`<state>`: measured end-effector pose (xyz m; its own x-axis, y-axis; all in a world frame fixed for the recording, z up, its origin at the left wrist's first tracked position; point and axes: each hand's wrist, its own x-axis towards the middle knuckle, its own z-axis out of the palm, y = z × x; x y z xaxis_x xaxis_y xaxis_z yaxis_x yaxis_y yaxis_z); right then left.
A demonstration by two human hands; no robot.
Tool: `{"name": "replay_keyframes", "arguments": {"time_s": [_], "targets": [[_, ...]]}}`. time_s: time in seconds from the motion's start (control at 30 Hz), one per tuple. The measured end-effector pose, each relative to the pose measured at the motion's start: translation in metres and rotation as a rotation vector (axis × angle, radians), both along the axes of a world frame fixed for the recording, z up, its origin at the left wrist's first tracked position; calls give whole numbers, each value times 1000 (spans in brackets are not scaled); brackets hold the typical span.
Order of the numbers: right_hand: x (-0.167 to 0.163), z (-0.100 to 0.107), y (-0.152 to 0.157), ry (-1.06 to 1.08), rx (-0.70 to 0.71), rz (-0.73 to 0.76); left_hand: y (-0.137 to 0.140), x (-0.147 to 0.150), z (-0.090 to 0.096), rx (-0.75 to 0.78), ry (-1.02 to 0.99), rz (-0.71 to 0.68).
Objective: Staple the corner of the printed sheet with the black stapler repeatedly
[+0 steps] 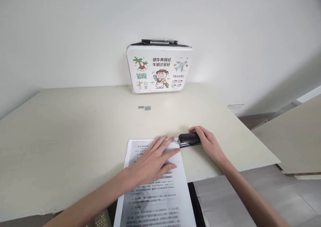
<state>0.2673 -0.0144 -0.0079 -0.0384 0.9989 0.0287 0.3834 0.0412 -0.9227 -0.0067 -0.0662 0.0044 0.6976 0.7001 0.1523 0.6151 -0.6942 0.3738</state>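
Observation:
My left hand lies flat on a printed sheet of paper, its fingers spread near the top edge. The sheet's lower part reaches past the table's front edge. In my right hand is a black stapler, with my fingers wrapped round its rear end. The stapler's front end sits at the sheet's upper right corner, close to my left fingertips. Whether a staple has gone into the paper cannot be seen.
Two or so small strips of staples lie mid-table. A white case with cartoon prints and a black handle leans against the wall. Another pale tabletop stands at the right, beyond a gap showing grey floor.

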Motion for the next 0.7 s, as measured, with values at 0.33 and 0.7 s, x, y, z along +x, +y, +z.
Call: {"name": "replay_keyframes", "arguments": {"time_s": [0.33, 0.7], "targets": [[-1, 24, 8, -208, -59, 60, 14, -7, -4, 8, -50, -46], [-34, 43, 15, -441, 45, 166, 33, -50, 6, -89, -117, -114]]}}
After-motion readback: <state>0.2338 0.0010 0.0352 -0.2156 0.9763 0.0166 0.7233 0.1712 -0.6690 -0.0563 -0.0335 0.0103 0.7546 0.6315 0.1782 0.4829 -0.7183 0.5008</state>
